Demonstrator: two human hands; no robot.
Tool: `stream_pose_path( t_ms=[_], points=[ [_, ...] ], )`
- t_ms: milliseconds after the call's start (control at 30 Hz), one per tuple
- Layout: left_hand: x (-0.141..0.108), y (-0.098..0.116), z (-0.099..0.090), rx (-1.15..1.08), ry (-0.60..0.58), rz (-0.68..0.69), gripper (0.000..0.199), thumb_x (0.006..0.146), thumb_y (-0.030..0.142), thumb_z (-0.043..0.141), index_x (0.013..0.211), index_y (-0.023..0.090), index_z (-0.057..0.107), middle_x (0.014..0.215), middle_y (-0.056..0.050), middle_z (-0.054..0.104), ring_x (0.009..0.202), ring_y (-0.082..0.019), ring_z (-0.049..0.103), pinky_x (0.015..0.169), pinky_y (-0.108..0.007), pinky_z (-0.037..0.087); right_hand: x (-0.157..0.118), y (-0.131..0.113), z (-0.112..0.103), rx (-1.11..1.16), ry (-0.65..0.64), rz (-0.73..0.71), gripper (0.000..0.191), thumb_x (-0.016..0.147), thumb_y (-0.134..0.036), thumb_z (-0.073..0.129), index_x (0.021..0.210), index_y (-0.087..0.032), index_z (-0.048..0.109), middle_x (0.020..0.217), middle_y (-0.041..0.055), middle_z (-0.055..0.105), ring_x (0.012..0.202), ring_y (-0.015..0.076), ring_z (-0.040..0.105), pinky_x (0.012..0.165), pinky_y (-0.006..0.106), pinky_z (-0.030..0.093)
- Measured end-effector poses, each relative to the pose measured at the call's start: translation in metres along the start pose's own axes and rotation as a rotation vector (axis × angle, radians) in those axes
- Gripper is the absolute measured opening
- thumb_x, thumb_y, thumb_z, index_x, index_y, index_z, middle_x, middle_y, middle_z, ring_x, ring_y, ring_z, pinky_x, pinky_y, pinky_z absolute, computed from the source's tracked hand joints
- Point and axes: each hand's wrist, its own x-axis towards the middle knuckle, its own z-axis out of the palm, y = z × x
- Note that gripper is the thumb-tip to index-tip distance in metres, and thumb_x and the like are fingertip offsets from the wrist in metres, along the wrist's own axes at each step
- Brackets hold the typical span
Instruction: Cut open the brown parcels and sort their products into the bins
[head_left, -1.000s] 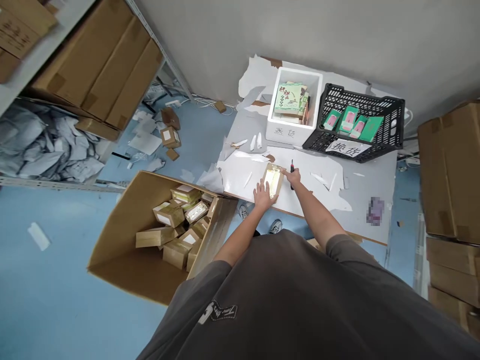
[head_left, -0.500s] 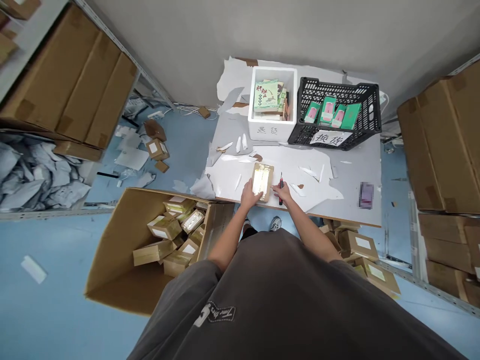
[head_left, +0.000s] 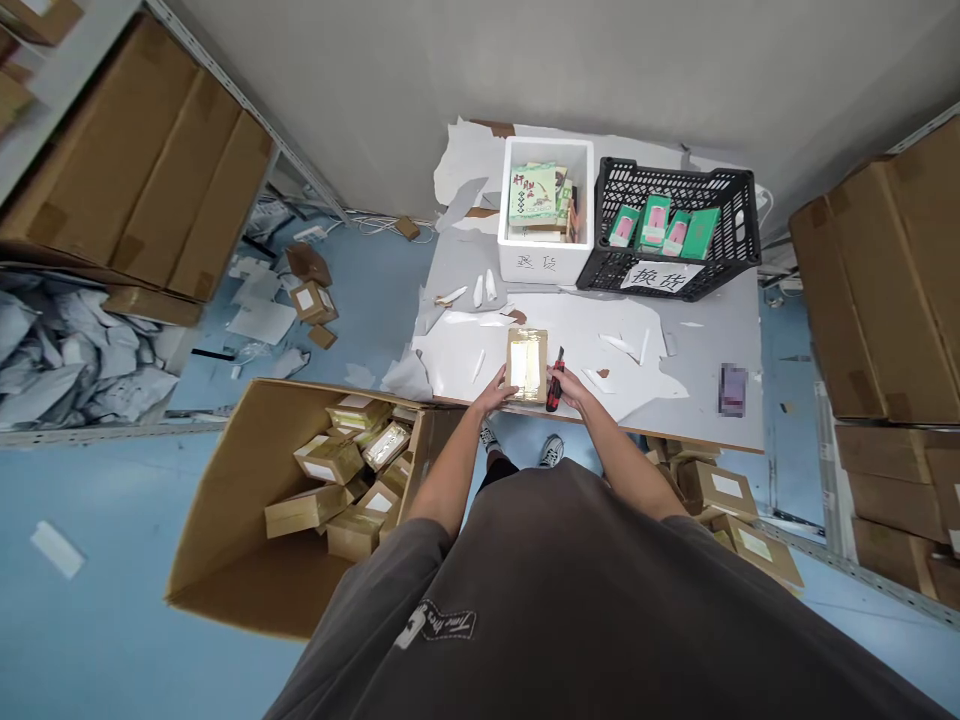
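Observation:
A small taped cardboard box (head_left: 530, 362) with a white label lies at the table's front edge, directly before me. My left hand (head_left: 493, 393) grips it at the lower left side, thumb over its top. In my right hand (head_left: 572, 388) is a red and black utility knife (head_left: 556, 382), its tip pointing away from me. The fingers of this hand are close to the box's right side; whether they touch it I cannot tell.
Behind the box stand a white foam bin (head_left: 546, 262) with cartons and a black crate (head_left: 679, 275) with green boxes. Paper scraps lie on the table (head_left: 705, 345). A large open carton (head_left: 225, 520) holding several parcels stands at left; more parcels (head_left: 724, 490) are below right.
The box has turned slightly, now nearly square to me. My left hand has shifted down and left along it. The knife has tilted and shows its broad side.

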Motion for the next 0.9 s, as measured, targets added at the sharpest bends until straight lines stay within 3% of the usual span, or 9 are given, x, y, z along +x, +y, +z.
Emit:
stream_pose_path(
  t_ms=[100,200,333,433,567,700,833,900],
  points=[
    [-0.005,-0.007,0.005,-0.176,-0.058,0.028,0.112,0.089,0.04,0.078,0.182,0.036,0.016,0.175,-0.017,0.049,0.138,-0.033,0.07,0.109,-0.054,0.062,-0.007,-0.017,-0.004,-0.018,0.014,0.021,0.033,0.093,-0.046,0.08,0.114,-0.026,0.065,0.116,0.0091,0.074,0.103,0.0239,0.073,0.08,0.036,0.071],
    [-0.002,-0.017,0.012,-0.346,-0.067,0.041,0.097,0.092,0.041,0.067,0.179,0.028,0.027,0.16,-0.017,0.065,0.129,-0.03,0.075,0.108,-0.054,0.063,-0.011,-0.032,0.003,-0.102,0.003,-0.025,0.035,0.092,-0.047,0.082,0.115,-0.027,0.066,0.122,0.0091,0.071,0.111,0.0259,0.069,0.079,0.036,0.072],
    [0.011,-0.032,0.012,-0.507,0.031,-0.092,0.077,0.096,0.048,0.055,0.162,0.008,0.052,0.129,-0.02,0.081,0.115,-0.03,0.079,0.101,-0.052,0.066,-0.006,-0.035,0.035,-0.24,-0.016,0.02,0.03,0.093,-0.039,0.077,0.119,-0.026,0.066,0.132,0.0101,0.069,0.115,0.027,0.066,0.072,0.034,0.071],
    [0.017,-0.048,0.004,-0.602,0.13,-0.15,0.07,0.097,0.047,0.053,0.156,0.009,0.058,0.117,-0.015,0.084,0.107,-0.027,0.08,0.095,-0.046,0.068,-0.002,-0.021,0.06,-0.3,-0.019,0.111,0.032,0.093,-0.035,0.074,0.122,-0.026,0.066,0.139,0.0112,0.066,0.116,0.0276,0.066,0.07,0.036,0.071],
    [0.02,-0.062,-0.004,-0.543,0.205,-0.13,0.06,0.099,0.048,0.057,0.147,0.014,0.067,0.117,-0.014,0.084,0.107,-0.027,0.08,0.092,-0.04,0.067,0.0,-0.002,0.076,-0.366,-0.017,0.112,0.036,0.091,-0.033,0.072,0.125,-0.026,0.067,0.139,0.0103,0.067,0.117,0.0269,0.066,0.072,0.035,0.07],
    [0.019,-0.061,-0.014,-0.298,0.419,-0.173,0.053,0.097,0.052,0.066,0.133,0.014,0.076,0.125,-0.018,0.082,0.119,-0.033,0.077,0.101,-0.044,0.064,0.0,-0.001,0.07,-0.318,0.043,0.077,0.032,0.088,-0.033,0.074,0.119,-0.024,0.068,0.128,0.0096,0.072,0.11,0.0256,0.069,0.072,0.033,0.068],
    [0.009,-0.048,-0.027,-0.126,0.602,-0.113,0.052,0.096,0.048,0.071,0.139,0.018,0.073,0.154,-0.018,0.069,0.154,-0.037,0.055,0.128,-0.048,0.045,-0.001,0.001,0.046,-0.182,0.235,-0.014,0.023,0.089,-0.036,0.071,0.109,-0.025,0.064,0.112,0.0044,0.075,0.101,0.0208,0.073,0.076,0.029,0.063],
    [0.005,-0.039,-0.026,0.021,0.615,-0.011,0.063,0.093,0.047,0.077,0.149,0.02,0.068,0.165,-0.017,0.06,0.162,-0.037,0.046,0.135,-0.047,0.035,-0.001,0.01,0.038,-0.165,0.319,-0.043,0.021,0.088,-0.038,0.07,0.103,-0.025,0.063,0.101,0.0012,0.075,0.096,0.0184,0.073,0.077,0.025,0.059]
  ],
)
